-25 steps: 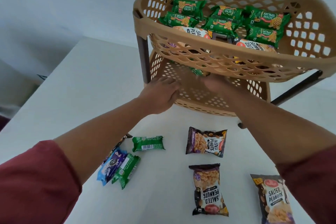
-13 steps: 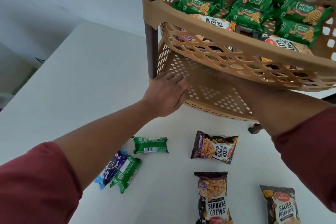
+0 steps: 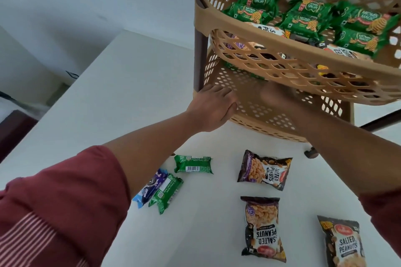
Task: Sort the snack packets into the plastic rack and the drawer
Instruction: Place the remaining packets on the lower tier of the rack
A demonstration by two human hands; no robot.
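Note:
A tan plastic rack stands on the white table. Its upper basket holds several green biscuit packets and salted peanut packets. My left hand rests with flat fingers on the front left rim of the lower basket. My right hand reaches inside the lower basket, blurred and partly under the upper basket, so what it holds is hidden. On the table lie three salted peanut packets, two green biscuit packets and a blue one.
The rack's dark brown post stands at its front left corner and a dark foot sits on the table at the right. The table's left edge drops off beside a dark red surface.
The view has shifted so the rack sits higher and further right. My left hand stays on the lower basket's rim and my right hand stays inside the lower basket.

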